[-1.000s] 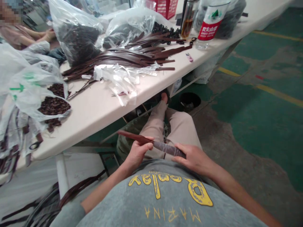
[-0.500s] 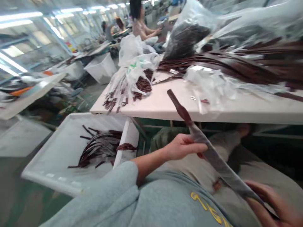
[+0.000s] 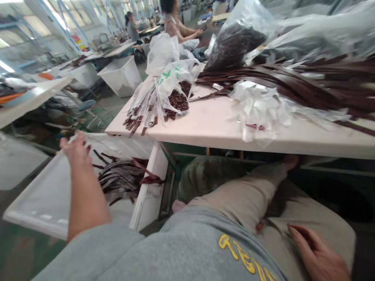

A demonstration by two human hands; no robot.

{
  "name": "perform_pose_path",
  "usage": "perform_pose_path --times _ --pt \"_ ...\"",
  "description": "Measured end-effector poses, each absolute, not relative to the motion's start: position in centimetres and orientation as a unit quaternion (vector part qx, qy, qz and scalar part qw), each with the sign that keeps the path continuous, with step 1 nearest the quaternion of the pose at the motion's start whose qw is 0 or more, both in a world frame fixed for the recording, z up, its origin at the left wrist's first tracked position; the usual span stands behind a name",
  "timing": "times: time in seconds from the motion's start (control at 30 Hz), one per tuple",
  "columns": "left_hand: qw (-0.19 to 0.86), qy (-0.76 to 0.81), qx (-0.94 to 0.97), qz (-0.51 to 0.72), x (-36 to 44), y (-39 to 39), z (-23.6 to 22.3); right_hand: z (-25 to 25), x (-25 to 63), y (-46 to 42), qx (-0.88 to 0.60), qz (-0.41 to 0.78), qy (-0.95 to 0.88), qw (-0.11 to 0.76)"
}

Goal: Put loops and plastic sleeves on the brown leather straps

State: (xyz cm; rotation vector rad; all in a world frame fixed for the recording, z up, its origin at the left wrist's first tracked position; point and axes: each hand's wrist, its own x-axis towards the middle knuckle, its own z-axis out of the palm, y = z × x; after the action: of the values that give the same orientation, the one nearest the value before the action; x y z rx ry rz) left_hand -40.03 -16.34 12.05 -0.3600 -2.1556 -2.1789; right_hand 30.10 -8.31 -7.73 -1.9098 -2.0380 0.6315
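My left hand (image 3: 76, 151) reaches over the far rim of a white bin (image 3: 32, 218), its fingers spread and bent, slightly blurred, with nothing visible in them. Inside the bin, to the right of my forearm, lies a curved pile of dark brown straps (image 3: 123, 176). One reddish-brown strap (image 3: 152, 178) hangs across the bin's right wall. My right hand (image 3: 318, 253) rests low on my lap at the right, thumb apart from loosely curved fingers, with no strap in it.
On the pale table (image 3: 205, 134) stand a plastic bag of small brown pieces (image 3: 178, 99), bundled strips (image 3: 140, 113), crumpled white scraps (image 3: 259, 101) and long brown straps (image 3: 307, 84). A person (image 3: 175, 27) works beyond the table. Another white bin (image 3: 121, 76) stands farther back.
The brown strap that both hands held has left them. My left hand has swung left from above my lap to the bin. My right hand stays low at the right, and the view has shifted slightly.
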Motion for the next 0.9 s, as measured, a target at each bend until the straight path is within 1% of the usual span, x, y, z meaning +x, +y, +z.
perform_pose_path --times 0.03,0.1,0.17,0.27,0.4,0.47,0.53,0.63,0.73,0.8,0.9 --pt "0.043 -0.709 -0.108 -0.696 -40.9 -17.1 11.3 -7.1 29.9 -8.2 -0.672 0.213 -0.696 0.134" --pt "0.147 -0.74 -0.073 -0.653 -42.0 -17.2 9.3 -6.6 29.7 -7.9 -0.688 0.19 -0.686 0.142" --pt "0.15 -0.737 -0.108 -0.65 -42.0 -15.2 7.3 -6.8 29.8 -7.5 -0.693 0.176 -0.683 0.152" --pt "0.043 -0.715 -0.229 -0.659 -39.0 -9.2 5.6 -7.6 30.1 -7.0 -0.687 0.175 -0.688 0.154" --pt "-0.06 -0.658 -0.378 -0.649 -29.6 -2.2 6.3 -7.7 29.8 -7.2 -0.677 0.175 -0.698 0.158" --pt "-0.137 -0.615 -0.49 -0.602 -24.2 -0.8 7.3 -7.5 29.6 -7.6 -0.675 0.168 -0.701 0.159" --pt "-0.166 -0.578 -0.603 -0.525 -19.7 -0.2 8.1 -7.4 29.6 -7.9 -0.674 0.158 -0.703 0.162" --pt "-0.126 -0.56 -0.702 -0.42 -15.5 1.3 8.1 -7.5 29.5 -8.0 -0.677 0.154 -0.701 0.164" --pt "-0.07 -0.576 -0.741 -0.34 -13.9 4.0 6.5 -7.2 29.0 -8.0 -0.671 0.138 -0.709 0.166" --pt "-0.032 -0.584 -0.753 -0.301 -13.6 5.8 5.4 -6.8 28.3 -8.2 -0.658 0.12 -0.727 0.155" --pt "0.008 -0.597 -0.752 -0.279 -13.4 8.1 4.2 -6.2 27.0 -8.4 -0.67 0.126 -0.718 0.137"
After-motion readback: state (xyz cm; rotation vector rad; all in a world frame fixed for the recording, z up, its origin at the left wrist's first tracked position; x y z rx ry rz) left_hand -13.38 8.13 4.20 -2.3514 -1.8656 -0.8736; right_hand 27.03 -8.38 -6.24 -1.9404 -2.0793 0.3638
